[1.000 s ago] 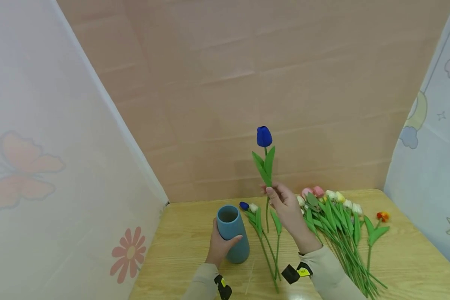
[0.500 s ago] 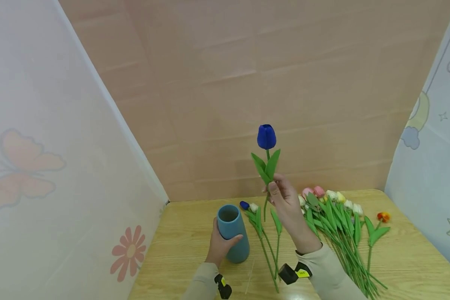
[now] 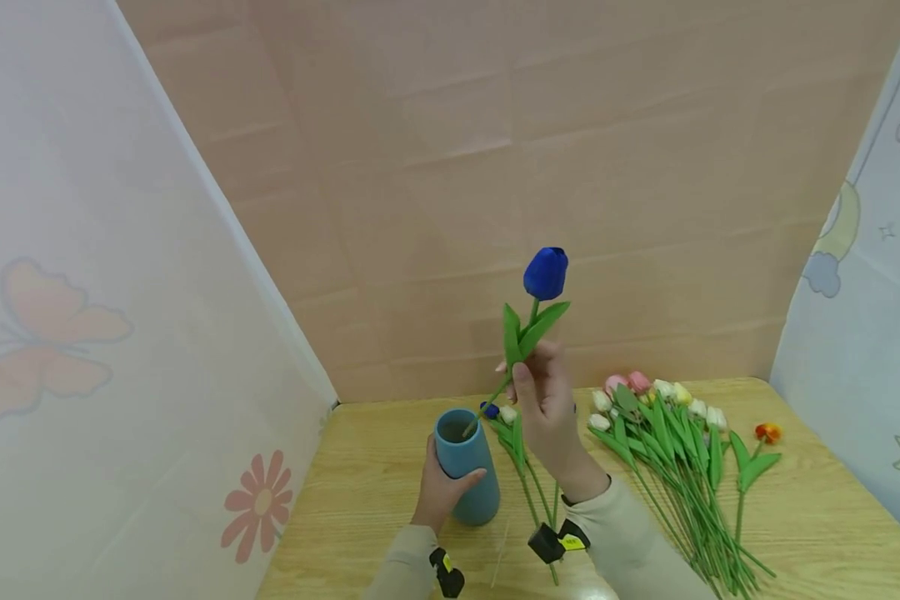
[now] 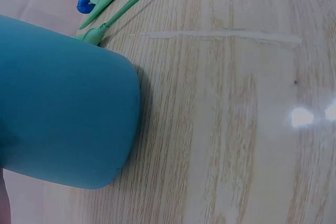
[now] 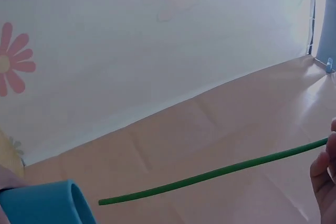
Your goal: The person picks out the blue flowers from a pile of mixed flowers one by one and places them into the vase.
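Observation:
My left hand [image 3: 441, 490] grips a blue vase [image 3: 474, 458] around its side as it stands on the table. In the left wrist view the vase's smooth lower body [image 4: 68, 103] fills the left side. My right hand [image 3: 553, 421] pinches an artificial blue tulip [image 3: 546, 273] just below its two green leaves. The flower leans, with its bloom up and to the right. In the head view its stem end overlaps the vase mouth; in the right wrist view the green stem [image 5: 210, 174] ends just short of the vase rim [image 5: 79, 205].
Several artificial tulips, one blue [image 3: 489, 410] and one white [image 3: 507, 413], lie right of the vase, partly behind my right arm. A large bunch of tulips [image 3: 675, 467] lies farther right, beside an orange one [image 3: 767, 432]. Fabric screens [image 3: 570, 167] enclose the wooden table [image 3: 367, 467].
My right hand has moved left and tilted the blue tulip, bringing its stem end over to the vase mouth. My left hand and the vase have stayed in place.

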`<state>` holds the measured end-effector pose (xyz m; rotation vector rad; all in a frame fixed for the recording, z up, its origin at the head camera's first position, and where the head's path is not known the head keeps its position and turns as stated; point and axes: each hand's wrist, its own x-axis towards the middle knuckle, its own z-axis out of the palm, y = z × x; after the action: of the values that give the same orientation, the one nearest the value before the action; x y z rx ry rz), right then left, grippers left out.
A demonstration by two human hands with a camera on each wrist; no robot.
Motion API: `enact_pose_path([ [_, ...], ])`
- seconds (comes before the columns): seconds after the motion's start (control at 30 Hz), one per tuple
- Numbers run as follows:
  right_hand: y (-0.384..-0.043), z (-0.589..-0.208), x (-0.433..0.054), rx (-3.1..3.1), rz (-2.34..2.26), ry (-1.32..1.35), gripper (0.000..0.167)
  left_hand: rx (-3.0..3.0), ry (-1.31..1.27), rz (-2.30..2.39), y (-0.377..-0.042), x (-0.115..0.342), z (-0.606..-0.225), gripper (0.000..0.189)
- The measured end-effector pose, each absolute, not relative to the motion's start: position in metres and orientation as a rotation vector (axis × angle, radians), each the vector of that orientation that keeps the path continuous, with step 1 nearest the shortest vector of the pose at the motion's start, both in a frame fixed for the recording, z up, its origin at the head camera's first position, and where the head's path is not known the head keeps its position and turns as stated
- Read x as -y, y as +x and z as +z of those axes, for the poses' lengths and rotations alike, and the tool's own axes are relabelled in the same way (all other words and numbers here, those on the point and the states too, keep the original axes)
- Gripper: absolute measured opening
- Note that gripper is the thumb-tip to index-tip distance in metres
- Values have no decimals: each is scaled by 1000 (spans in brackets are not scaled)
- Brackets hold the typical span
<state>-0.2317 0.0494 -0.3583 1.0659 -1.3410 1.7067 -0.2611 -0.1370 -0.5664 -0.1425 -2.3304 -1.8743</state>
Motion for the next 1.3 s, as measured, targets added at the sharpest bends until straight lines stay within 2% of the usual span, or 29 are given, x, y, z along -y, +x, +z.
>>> enact_pose_path([
  [0.17, -239, -376, -38, 1395, 1580, 1062, 30, 2327, -140, -1862, -262, 136, -568, 93],
  [0.53, -255, -424, -33, 1730, 1426, 896, 16, 2345, -136, -1860, -264, 136, -569, 92],
  [0.67, -260, -432, -31, 1879, 1354, 827, 5, 2347, -136, -1852, -263, 136, -568, 93],
  [0.83, -265, -445, -28, 1991, 1343, 778, 18, 2331, -158, -1866, -262, 135, -567, 93],
  [1.03, -269, -464, -27, 2093, 1296, 773, 4, 2312, -189, -1871, -262, 135, -566, 93],
  [1.3, -270, -475, -29, 2282, 1274, 682, 22, 2305, -189, -1873, -263, 136, -565, 91],
])
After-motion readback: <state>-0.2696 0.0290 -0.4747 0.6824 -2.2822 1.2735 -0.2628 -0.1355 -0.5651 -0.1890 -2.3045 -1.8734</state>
